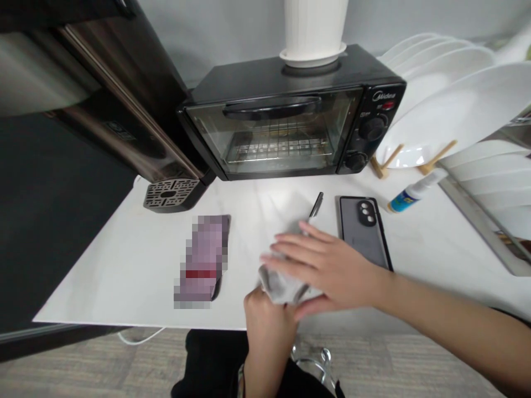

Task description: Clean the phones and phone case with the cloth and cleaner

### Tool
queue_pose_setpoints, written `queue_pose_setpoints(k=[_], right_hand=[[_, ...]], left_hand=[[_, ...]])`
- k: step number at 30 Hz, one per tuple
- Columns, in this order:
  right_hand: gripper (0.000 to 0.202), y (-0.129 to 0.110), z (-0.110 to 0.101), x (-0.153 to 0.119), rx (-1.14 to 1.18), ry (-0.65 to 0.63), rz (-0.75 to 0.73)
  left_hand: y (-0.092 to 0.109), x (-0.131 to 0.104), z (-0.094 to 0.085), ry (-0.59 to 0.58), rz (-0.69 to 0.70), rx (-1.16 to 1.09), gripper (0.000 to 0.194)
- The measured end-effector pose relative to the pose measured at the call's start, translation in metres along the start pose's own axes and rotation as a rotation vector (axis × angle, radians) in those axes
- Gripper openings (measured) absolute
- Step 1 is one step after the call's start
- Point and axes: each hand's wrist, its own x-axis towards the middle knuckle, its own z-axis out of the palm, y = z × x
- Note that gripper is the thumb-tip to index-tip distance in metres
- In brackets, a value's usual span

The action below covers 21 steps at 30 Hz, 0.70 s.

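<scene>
A light grey cloth (276,282) is bunched between my two hands near the front edge of the white table. My left hand (267,318) is closed on the cloth's near side. Over its top lies my right hand (327,265), fingers stretched out and apart, slightly blurred. Whatever may be under or inside the cloth is hidden by the fingers. Just beyond my right hand lies a black pen (317,204). A dark phone case (363,229) with a camera cutout rests partly behind my right forearm.
A phone (203,257) with a blurred-out screen lies to the left. Behind stand a black toaster oven (286,132) with a white pot (315,27) on it and a drink dispenser (136,110). A spray bottle (415,190) and racked white plates (452,110) are at the right.
</scene>
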Motion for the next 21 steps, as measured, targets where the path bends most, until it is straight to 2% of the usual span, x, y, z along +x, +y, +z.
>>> queue_pose_setpoints(k=[2, 4, 5, 8, 9, 10, 13, 15, 16, 18, 21], right_hand=[[0.082, 0.01, -0.002, -0.003, -0.069, 0.074, 0.213], [0.087, 0.015, -0.003, -0.004, -0.104, 0.117, 0.302], [0.088, 0.013, -0.002, -0.003, -0.093, 0.111, 0.257], [0.083, -0.003, 0.002, 0.005, -0.006, 0.062, -0.082], [0.078, -0.007, 0.003, 0.007, 0.005, 0.068, -0.157], [0.074, -0.008, 0.004, 0.009, 0.005, 0.099, -0.171], [0.069, 0.001, 0.001, 0.007, 0.054, 0.259, 0.026], [0.066, 0.009, -0.002, 0.004, 0.183, 0.351, 0.151], [0.062, 0.011, -0.003, 0.003, 0.264, 0.385, 0.182], [0.056, 0.008, -0.003, 0.003, 0.425, 0.451, 0.232], [0.05, -0.008, -0.001, 0.01, 0.591, 0.559, 0.323]], left_hand=[[0.002, 0.002, -0.001, 0.005, 0.013, -0.004, 0.026], [0.002, 0.003, -0.001, 0.002, 0.013, -0.003, 0.019], [0.001, 0.002, -0.001, 0.002, 0.029, -0.003, 0.019], [-0.004, -0.001, -0.001, 0.022, 0.108, -0.002, 0.028], [-0.004, -0.003, -0.001, 0.032, 0.13, -0.018, 0.029], [-0.004, -0.004, -0.003, 0.05, 0.123, -0.041, 0.029], [0.004, -0.006, -0.008, 0.163, -0.038, -0.128, 0.027], [0.014, -0.003, -0.011, 0.243, -0.137, -0.234, 0.016], [0.019, -0.001, -0.011, 0.271, -0.152, -0.294, 0.01], [0.03, 0.006, -0.01, 0.318, -0.153, -0.424, 0.014], [0.043, 0.02, -0.009, 0.369, -0.084, -0.515, 0.015]])
